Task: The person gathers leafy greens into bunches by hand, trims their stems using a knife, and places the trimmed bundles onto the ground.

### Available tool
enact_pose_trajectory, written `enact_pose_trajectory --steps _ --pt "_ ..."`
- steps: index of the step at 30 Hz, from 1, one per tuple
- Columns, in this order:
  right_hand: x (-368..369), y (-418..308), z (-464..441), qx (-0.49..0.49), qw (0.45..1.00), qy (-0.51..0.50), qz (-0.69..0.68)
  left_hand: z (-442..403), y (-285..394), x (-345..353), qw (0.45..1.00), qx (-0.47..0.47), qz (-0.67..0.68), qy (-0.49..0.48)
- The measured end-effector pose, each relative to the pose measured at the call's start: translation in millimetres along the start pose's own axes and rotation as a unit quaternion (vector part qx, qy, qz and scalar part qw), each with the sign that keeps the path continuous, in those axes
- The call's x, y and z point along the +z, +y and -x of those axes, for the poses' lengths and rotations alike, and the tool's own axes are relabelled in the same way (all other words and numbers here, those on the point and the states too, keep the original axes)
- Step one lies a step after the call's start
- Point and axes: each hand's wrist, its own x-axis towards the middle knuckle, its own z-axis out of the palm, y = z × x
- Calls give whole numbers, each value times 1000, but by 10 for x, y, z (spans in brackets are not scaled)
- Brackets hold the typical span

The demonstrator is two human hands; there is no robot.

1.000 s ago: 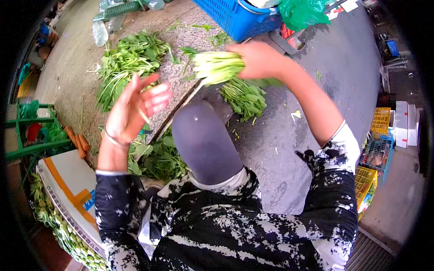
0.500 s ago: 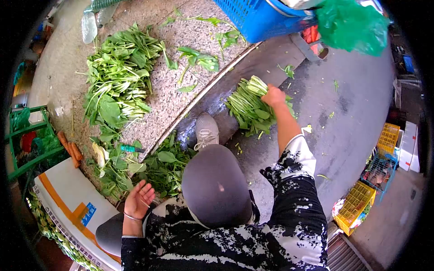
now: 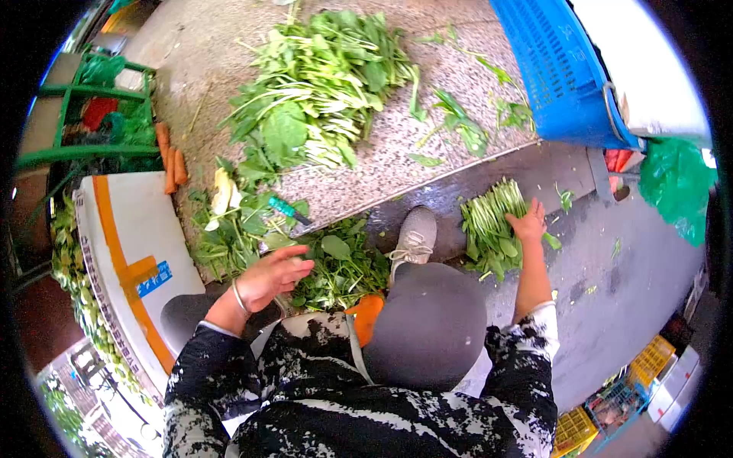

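Observation:
Leafy green vegetables lie in a large heap on the speckled stone step. Below the step, on the dark ground, rests a smaller bunch of greens, stems pointing up and away. My right hand is at that bunch's right edge, fingers spread and thumb toward the stems; whether it still touches them is unclear. My left hand hovers above more loose greens, its fingers stretched out and slightly bent, with nothing visible in it. A green-handled tool, perhaps a small knife, lies near the step's edge.
A blue plastic basket stands on the step at upper right, with a green plastic bag hanging beside it. To the left are a white foam box, carrots and a green crate. My shoe is beside the bunch.
My right hand has loosened from the stems and its fingers have spread, with the bunch on the ground. My left hand has risen over the loose greens. The view has turned left.

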Motion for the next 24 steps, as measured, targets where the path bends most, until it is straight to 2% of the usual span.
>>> enact_pose_trajectory --steps 1,2,3,4,5,6,7,9,10,12,14,19,21,22,24 --pt "-116 -101 31 -13 1000 1 16 35 19 21 982 25 -182 -55" --pt "-188 -238 90 -40 997 66 0 71 36 20 927 48 -356 -106" --pt "-239 -365 81 -49 996 70 3 91 69 7 930 53 -350 -103" --pt "-306 -509 37 -112 986 13 -125 104 120 -14 881 77 -459 -83" --pt "-373 -655 17 -172 952 -44 -249 110 186 -58 818 100 -563 -61" --pt "-516 -919 137 -272 908 -36 -315 81 263 -124 810 141 -566 -68" --pt "-669 -1203 216 -320 883 -83 -333 45 323 -173 847 163 -500 -78" --pt "-992 -1837 464 -442 841 -55 -307 15 374 -251 924 201 -316 -80" --pt "-1164 -2146 569 -413 845 -133 -314 60 450 -234 934 209 -284 -63" --pt "-1366 -2759 823 -421 800 -196 -380 53 543 -297 940 220 -257 -44" --pt "-1509 -3324 991 -451 817 -172 -315 72 625 -324 955 212 -205 -12" --pt "-963 -4485 624 -458 836 -64 -294 54 694 -580 969 215 -120 -14" --pt "-859 -4701 621 -383 894 -17 -233 37 707 -666 970 228 -87 -9" --pt "-813 -4744 616 -396 900 11 -182 60 718 -682 970 234 -65 1" --pt "-823 -4737 621 -360 920 -11 -153 54 709 -725 969 242 -54 7"
